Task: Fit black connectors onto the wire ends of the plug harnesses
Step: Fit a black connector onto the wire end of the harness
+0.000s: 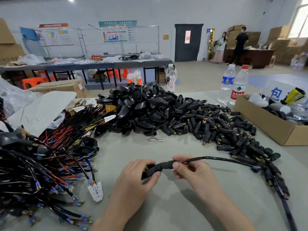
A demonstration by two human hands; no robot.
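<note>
Plug harness lies across the near centre of the table, held by both hands. The left hand curls its fingers round the black plug end; the right hand pinches the red and black wires just beside it. The cable arcs toward 3 o'clock and ends near the connector pile. At 12 o'clock stands a heap of black plug shells. Black connectors with brass ends spread from 1 to 3 o'clock. A metal clip lies between heap and hands. Tangled harnesses fill 9 o'clock, with a white plug plate at their inner edge. A cardboard box borders 2 o'clock, two water bottles behind it. Bare tabletop runs from the hands to the near edge.
</note>
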